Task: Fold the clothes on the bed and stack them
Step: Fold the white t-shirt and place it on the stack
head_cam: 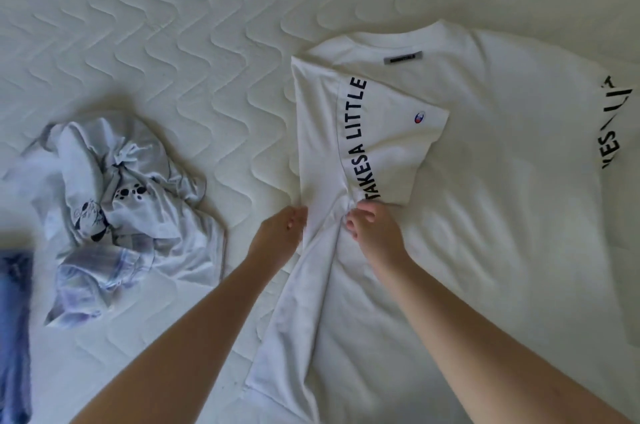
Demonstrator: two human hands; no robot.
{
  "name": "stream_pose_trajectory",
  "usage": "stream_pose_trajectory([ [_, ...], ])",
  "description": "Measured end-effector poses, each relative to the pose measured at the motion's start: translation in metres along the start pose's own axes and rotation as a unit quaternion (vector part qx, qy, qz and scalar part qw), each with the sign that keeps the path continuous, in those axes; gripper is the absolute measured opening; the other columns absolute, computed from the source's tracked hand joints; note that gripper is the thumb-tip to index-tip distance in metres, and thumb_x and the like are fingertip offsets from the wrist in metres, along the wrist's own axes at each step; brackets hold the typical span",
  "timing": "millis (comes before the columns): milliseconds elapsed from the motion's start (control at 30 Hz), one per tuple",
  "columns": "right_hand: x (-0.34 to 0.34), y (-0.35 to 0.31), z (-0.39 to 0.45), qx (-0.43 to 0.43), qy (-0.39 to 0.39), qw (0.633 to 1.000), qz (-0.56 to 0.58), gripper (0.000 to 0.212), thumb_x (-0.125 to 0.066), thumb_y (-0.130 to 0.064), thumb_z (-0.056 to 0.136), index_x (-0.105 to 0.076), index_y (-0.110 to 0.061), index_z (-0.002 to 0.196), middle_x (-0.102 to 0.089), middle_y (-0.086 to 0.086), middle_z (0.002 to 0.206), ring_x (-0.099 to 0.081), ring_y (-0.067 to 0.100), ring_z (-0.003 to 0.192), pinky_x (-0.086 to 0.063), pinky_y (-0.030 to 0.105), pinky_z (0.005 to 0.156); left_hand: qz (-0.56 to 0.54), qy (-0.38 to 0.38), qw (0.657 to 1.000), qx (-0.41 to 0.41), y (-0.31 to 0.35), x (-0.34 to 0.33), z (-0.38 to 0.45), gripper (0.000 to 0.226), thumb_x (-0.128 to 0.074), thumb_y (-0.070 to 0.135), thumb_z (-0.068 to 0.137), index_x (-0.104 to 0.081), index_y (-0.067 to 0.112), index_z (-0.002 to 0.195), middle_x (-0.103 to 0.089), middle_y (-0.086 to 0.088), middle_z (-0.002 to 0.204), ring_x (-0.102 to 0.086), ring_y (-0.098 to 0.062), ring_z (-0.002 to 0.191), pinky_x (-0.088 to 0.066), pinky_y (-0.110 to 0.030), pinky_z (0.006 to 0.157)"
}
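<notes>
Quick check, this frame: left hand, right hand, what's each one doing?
Left hand: fingers pinch the folded edge of the white T-shirt.
Right hand: fingers curled, gripping bunched fabric of the same shirt.

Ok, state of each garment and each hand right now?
white T-shirt: flat on bed, left side and sleeve folded inward
crumpled pale garment: unfolded heap
blue garment: at frame edge, state unclear
left hand: pinching shirt's folded edge
right hand: gripping bunched fabric
</notes>
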State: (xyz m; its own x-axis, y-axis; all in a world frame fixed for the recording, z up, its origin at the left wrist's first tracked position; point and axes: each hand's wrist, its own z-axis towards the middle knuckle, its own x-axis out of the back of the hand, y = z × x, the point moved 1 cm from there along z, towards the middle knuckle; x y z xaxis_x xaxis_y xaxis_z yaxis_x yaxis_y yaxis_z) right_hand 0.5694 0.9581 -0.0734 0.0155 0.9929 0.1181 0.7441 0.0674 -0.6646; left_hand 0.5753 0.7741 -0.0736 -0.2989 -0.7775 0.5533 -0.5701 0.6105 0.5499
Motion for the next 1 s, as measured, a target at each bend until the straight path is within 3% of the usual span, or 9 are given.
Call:
stream_pose_trajectory([
  [100,-0.011,0.005,-0.011,-0.055,-0.009,0.998,0.039,0.027,-0.053,-0.018,0.089,-0.059,-0.014,0.115,-0.069,0.007,0.102,-0.066,0.024,0.098,-0.052,0.040,0.090,0.106,-0.070,0.992,0.008,-0.032,-0.009,-0.038,0.033,-0.053,0.069,0.083,-0.056,0.037,0.089,-0.066,0.019,0.090,-0.065,-0.010,0.092,-0.049,-0.025,0.073],
  [200,-0.014,0.011,-0.022,-0.076,-0.037,0.995,0.046,0.028,-0.049,-0.019,0.093,-0.060,-0.012,0.118,-0.068,0.008,0.105,-0.066,0.024,0.100,-0.052,0.032,0.080,0.149,-0.127,0.980,0.041,-0.062,-0.014,-0.074,0.069,-0.064,0.063,0.082,-0.048,0.026,0.138,-0.058,0.009,0.132,-0.054,-0.015,0.123,-0.038,-0.022,0.087],
  [267,-0.013,0.015,-0.026,-0.065,-0.041,0.996,0.042,0.028,-0.048,-0.016,0.094,-0.061,-0.006,0.117,-0.068,0.012,0.106,-0.066,0.025,0.097,-0.048,0.029,0.076,0.172,-0.136,0.975,0.040,-0.074,-0.014,-0.099,0.074,-0.068,0.053,0.083,-0.040,0.023,0.145,-0.053,0.005,0.141,-0.051,-0.016,0.127,-0.037,-0.021,0.091],
  [367,-0.015,0.021,-0.034,-0.044,-0.037,0.998,0.011,0.030,-0.046,-0.018,0.094,-0.062,0.003,0.108,-0.067,0.024,0.103,-0.063,0.024,0.086,-0.049,0.036,0.076,0.178,-0.133,0.975,0.027,-0.082,-0.014,-0.130,0.056,-0.070,0.042,0.084,-0.052,0.023,0.133,-0.064,0.005,0.124,-0.059,-0.016,0.113,-0.048,-0.030,0.093],
  [500,-0.017,0.038,-0.047,-0.029,-0.055,0.995,-0.077,0.038,-0.046,-0.040,0.095,-0.066,-0.008,0.099,-0.071,0.015,0.095,-0.069,0.027,0.089,-0.053,0.043,0.084,0.120,-0.133,0.984,0.007,-0.070,-0.027,-0.164,0.029,-0.062,0.032,0.085,-0.056,0.025,0.112,-0.068,0.008,0.098,-0.066,-0.015,0.088,-0.055,-0.039,0.080],
  [600,-0.007,0.051,-0.060,-0.020,-0.057,0.991,-0.123,0.046,-0.044,-0.054,0.091,-0.069,-0.016,0.091,-0.073,0.005,0.087,-0.070,0.024,0.085,-0.053,0.043,0.083,0.111,-0.146,0.983,-0.028,-0.054,-0.053,-0.179,0.034,-0.056,0.030,0.089,-0.050,0.023,0.121,-0.067,0.002,0.104,-0.065,-0.020,0.086,-0.056,-0.039,0.077],
  [767,0.027,0.074,-0.078,-0.023,-0.021,0.990,-0.137,0.045,-0.043,-0.057,0.092,-0.064,-0.019,0.080,-0.068,0.005,0.085,-0.064,0.030,0.090,-0.051,0.042,0.088,0.039,-0.210,0.977,-0.028,-0.038,-0.096,-0.198,0.037,-0.052,0.036,0.096,-0.053,0.025,0.132,-0.069,0.003,0.105,-0.069,-0.021,0.087,-0.057,-0.037,0.081],
  [900,0.037,0.099,-0.098,-0.045,-0.028,0.982,-0.179,0.047,-0.052,-0.055,0.091,-0.067,-0.010,0.090,-0.070,0.017,0.093,-0.067,0.032,0.086,-0.056,0.046,0.083,-0.001,-0.089,0.994,-0.063,-0.063,-0.091,-0.206,0.019,-0.049,0.024,0.095,-0.064,0.026,0.107,-0.064,0.009,0.081,-0.063,-0.005,0.071,-0.054,-0.027,0.070],
  [1000,0.035,0.120,-0.117,-0.043,-0.034,0.970,-0.239,0.037,-0.060,-0.048,0.090,-0.067,-0.012,0.093,-0.072,0.011,0.089,-0.070,0.025,0.078,-0.058,0.037,0.073,-0.029,0.038,0.995,-0.085,-0.096,-0.086,-0.217,0.023,-0.052,0.011,0.093,-0.063,0.025,0.107,-0.055,0.014,0.101,-0.056,0.000,0.082,-0.045,-0.017,0.074],
])
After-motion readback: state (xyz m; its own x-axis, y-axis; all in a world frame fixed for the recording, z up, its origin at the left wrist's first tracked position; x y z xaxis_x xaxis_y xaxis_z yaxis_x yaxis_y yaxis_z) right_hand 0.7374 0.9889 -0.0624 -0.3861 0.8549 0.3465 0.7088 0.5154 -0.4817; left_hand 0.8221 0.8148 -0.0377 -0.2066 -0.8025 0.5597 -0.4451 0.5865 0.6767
